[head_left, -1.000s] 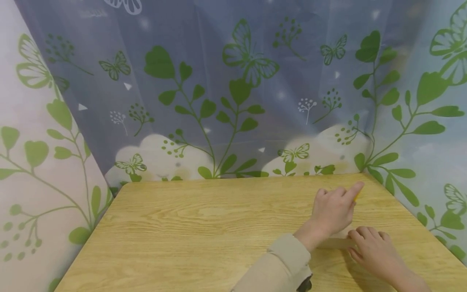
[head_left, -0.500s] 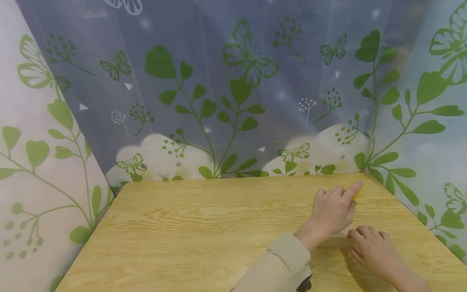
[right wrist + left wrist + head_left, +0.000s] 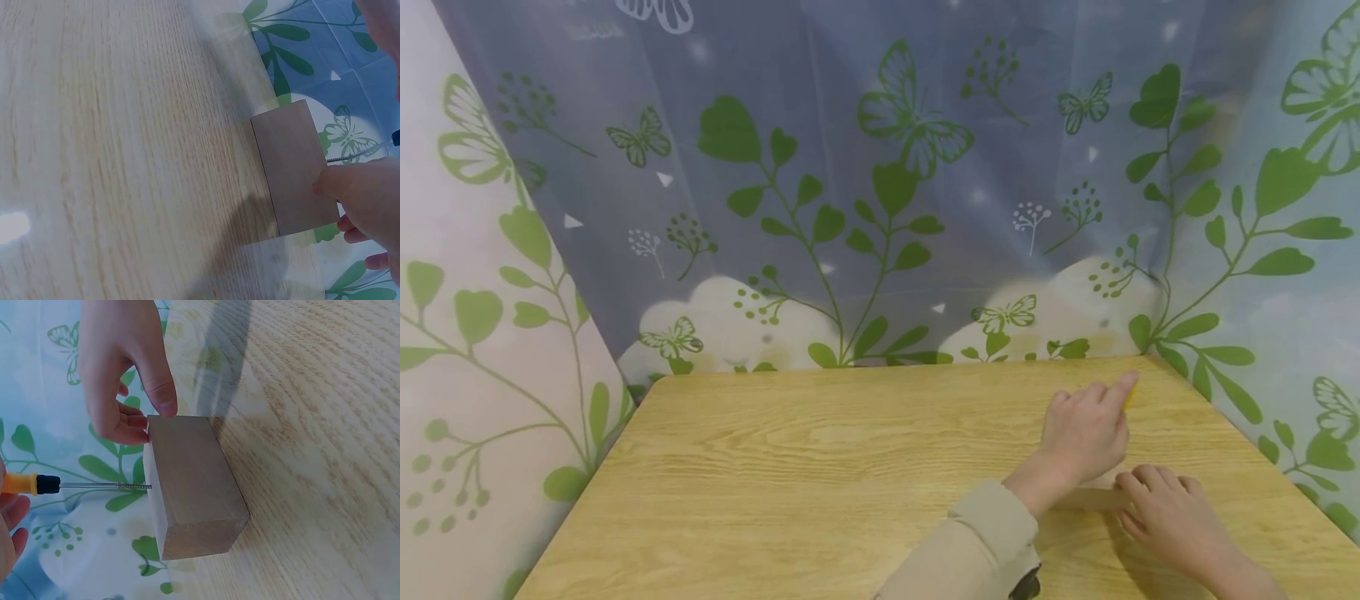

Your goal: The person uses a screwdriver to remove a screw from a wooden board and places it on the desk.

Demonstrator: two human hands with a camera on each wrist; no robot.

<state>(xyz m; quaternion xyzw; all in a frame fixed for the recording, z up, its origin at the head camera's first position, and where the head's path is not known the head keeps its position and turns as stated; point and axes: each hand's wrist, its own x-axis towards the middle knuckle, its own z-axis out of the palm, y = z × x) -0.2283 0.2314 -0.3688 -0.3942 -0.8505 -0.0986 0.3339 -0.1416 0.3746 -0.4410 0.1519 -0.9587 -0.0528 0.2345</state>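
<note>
Left hand (image 3: pixel 1084 435): it gripped the screwdriver (image 3: pixel 20 483), fingers curled round the handle, and sat toward 4 o'clock from the middle of the head view.
Right hand (image 3: pixel 1168 512): it pinched the wooden block (image 3: pixel 197 472), its thumb on one side; it lay between the left hand's 4 and 5 o'clock in the head view.
Gap: the two hands were near each other but apart.
Screwdriver: it had a yellow handle, a black collar and a bare metal shaft. In the left wrist view it came in from the block's 9 o'clock; in the head view only a yellow sliver showed, at the left hand's 2 o'clock.
Screw (image 3: pixel 135 486): thin and threaded, it stood out of the block's top in line with the shaft; the join with the tip was too small to make out.
Wooden block: plain brown, it rested on the table (image 3: pixel 805 450), at the right hand's 9 o'clock and partly hidden in the head view.
Sleeve (image 3: pixel 958 542): beige, it covered the left forearm, with a small dark object (image 3: pixel 1026 581) under the cuff.
Backdrop (image 3: pixel 820 83): printed with green leaves and butterflies, it rose behind the table toward 12 o'clock.
</note>
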